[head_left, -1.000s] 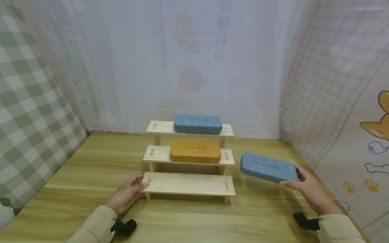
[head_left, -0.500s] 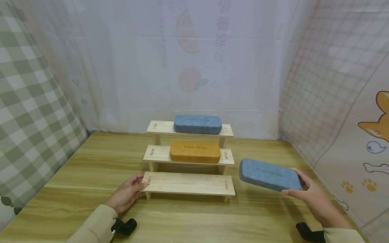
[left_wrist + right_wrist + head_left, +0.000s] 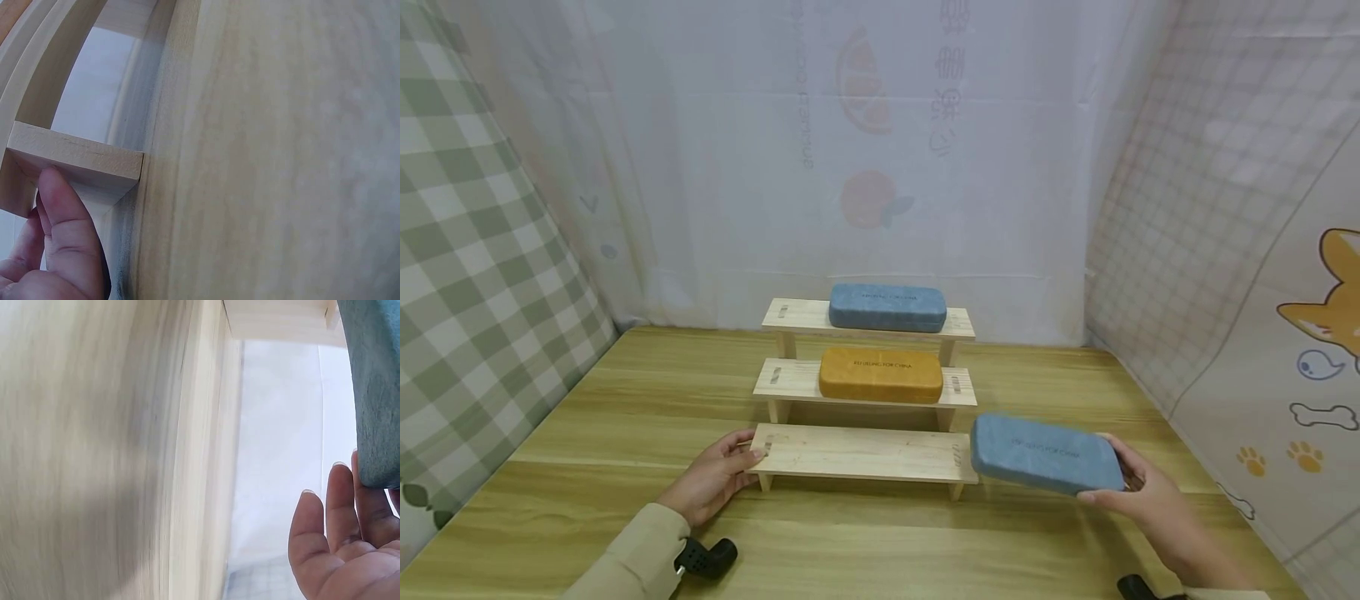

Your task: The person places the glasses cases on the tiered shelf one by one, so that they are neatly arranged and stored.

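A three-step wooden display stand (image 3: 861,452) stands mid-table. My left hand (image 3: 718,475) grips the left end of its lowest step; in the left wrist view, fingers (image 3: 65,206) lie against the stand's end piece (image 3: 78,150). With my right hand (image 3: 1138,492) I hold a blue glasses case (image 3: 1045,454) by its right end, thumb in front. The case tilts down to the right, its left end overlapping the lowest step's right end in the head view. An orange glasses case (image 3: 881,375) lies on the middle step, another blue glasses case (image 3: 887,307) on the top one.
The wooden table (image 3: 625,400) extends around the stand. A white printed cloth (image 3: 715,167) hangs behind it, a green checked cloth (image 3: 482,208) at the left and a patterned cloth (image 3: 1240,208) at the right.
My right hand has lowered the blue glasses case and, in the last half second, brought it left to the lowest step's right end. My left hand has stayed on the stand.
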`<action>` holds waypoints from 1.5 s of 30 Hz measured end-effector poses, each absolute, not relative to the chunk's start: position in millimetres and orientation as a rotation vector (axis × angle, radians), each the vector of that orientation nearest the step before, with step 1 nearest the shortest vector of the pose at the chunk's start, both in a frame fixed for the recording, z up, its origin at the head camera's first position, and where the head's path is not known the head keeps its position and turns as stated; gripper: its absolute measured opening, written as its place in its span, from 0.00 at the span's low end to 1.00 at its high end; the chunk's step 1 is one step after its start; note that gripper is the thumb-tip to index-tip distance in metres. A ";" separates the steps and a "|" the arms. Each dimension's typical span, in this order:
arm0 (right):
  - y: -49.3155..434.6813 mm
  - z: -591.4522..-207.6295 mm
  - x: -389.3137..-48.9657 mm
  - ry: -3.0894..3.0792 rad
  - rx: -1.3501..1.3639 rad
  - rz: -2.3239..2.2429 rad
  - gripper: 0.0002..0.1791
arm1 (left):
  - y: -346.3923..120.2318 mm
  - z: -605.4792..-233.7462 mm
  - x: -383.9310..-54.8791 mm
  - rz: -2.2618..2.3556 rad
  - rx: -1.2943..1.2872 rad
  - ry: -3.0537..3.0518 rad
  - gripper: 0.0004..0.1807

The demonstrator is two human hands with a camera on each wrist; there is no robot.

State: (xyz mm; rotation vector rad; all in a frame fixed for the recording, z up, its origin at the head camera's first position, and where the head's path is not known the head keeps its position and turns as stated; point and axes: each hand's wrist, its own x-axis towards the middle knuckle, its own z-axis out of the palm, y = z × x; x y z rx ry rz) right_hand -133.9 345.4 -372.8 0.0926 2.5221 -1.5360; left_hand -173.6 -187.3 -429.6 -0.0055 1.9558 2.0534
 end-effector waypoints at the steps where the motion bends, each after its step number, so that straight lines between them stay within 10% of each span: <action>1: 342.7 -372.8 -133.4 2.512 0.094 -1.546 0.55 | -187.4 -429.6 -173.6 2.054 -0.006 1.955 0.32; 45: 218.0 -372.6 -157.0 2.439 -0.064 -1.787 0.49 | -188.6 -431.3 -175.2 2.057 -0.001 1.947 0.33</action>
